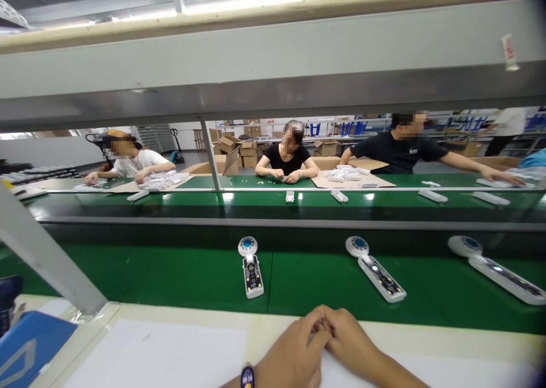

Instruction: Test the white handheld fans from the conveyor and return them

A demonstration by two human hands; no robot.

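My left hand (294,348) and my right hand (352,337) rest clasped together at the edge of the pale workbench (205,314), fingers interlocked. A dark wristband is on the left wrist. No object shows between them; the inside of the clasp is hidden. Beyond them, on a green belt (149,274), lie white devices with round heads and exposed circuit boards: one (253,274) ahead, another (381,277) to the right, and a third (503,274) at the far right. The two on the right show a lit spot.
A metal post (46,246) rises at the left beside a blue object (32,348). Behind a rail (273,223), white casings (339,195) lie on a second green belt. Three seated people handle parts across it. A wide beam (256,64) spans overhead.
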